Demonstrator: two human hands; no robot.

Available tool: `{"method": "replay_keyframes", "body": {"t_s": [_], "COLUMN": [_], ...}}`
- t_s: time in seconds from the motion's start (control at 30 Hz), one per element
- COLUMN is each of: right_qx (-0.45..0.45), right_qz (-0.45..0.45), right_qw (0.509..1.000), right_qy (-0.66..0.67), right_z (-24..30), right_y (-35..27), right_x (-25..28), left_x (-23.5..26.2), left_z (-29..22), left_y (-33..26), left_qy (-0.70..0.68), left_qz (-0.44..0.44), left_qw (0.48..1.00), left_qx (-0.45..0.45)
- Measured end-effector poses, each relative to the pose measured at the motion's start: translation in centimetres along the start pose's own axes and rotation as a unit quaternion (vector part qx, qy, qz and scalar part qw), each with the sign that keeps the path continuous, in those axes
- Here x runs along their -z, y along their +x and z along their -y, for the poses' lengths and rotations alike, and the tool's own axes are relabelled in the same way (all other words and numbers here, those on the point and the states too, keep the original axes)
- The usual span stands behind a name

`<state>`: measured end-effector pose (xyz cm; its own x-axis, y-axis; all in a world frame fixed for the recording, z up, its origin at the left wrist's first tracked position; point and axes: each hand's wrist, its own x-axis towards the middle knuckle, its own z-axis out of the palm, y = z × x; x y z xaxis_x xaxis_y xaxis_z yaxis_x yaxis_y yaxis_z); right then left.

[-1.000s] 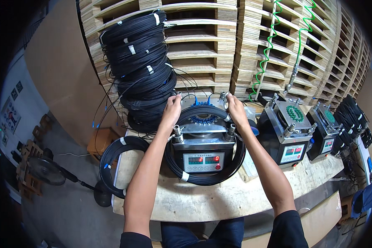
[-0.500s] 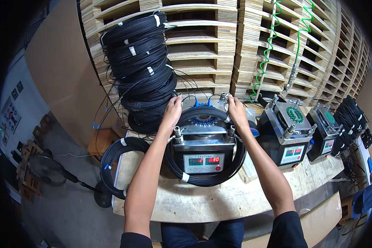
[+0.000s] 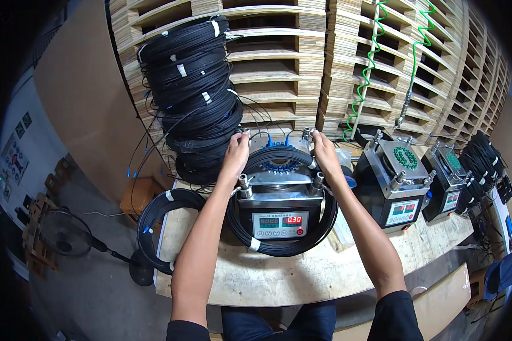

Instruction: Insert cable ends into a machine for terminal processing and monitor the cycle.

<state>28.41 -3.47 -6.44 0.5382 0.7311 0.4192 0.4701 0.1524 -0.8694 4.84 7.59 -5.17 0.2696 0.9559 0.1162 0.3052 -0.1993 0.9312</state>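
A black cable coil lies around a grey winding machine with a digital display, on a wooden bench. My left hand grips the coil at the machine's far left corner, near a metal post. At the far right corner my right hand grips the same coil. Both forearms reach up from the lower edge, on either side of the machine.
A tall stack of black cable coils stands behind the machine at left, against stacked wooden pallets. Another coil hangs off the bench's left end. Two more winding machines stand to the right. A fan sits on the floor.
Both hands stay at the machine's far corners on the coil; they have shifted only slightly. The coil around the machine looks the same.
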Motion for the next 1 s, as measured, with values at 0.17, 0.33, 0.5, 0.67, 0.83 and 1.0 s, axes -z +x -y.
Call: {"method": "replay_keyframes", "body": {"t_s": [0.17, 0.33, 0.5, 0.67, 0.83, 1.0], "right_qx": [-0.006, -0.025, -0.145, -0.290, -0.273, -0.263], "right_qz": [0.006, 0.011, 0.048, 0.188, 0.167, 0.122], "right_qw": [1.000, 1.000, 0.987, 0.929, 0.929, 0.949], "right_qy": [-0.011, -0.010, 0.058, 0.136, 0.183, 0.124], "right_z": [-0.1, -0.4, 2.2, 3.0, 0.0, -3.0], "right_y": [0.0, 0.2, -0.8, 0.8, 4.1, 7.3], "right_x": [-0.4, -0.1, 0.4, 4.7, 4.8, 2.2], "left_x": [0.5, 0.3, 0.8, -0.1, 0.6, 0.7], "left_z": [0.5, 0.0, -0.2, 0.6, 0.8, -0.8], "left_y": [0.5, 0.2, -0.1, 0.5, 0.1, -1.2], "left_qy": [0.001, 0.005, 0.005, 0.004, 0.034, 0.026], "left_qz": [0.006, 0.006, -0.018, -0.047, -0.083, -0.067], "left_qw": [1.000, 1.000, 1.000, 0.997, 0.992, 0.996], "left_qx": [0.019, 0.016, -0.012, -0.066, -0.086, -0.042]}}
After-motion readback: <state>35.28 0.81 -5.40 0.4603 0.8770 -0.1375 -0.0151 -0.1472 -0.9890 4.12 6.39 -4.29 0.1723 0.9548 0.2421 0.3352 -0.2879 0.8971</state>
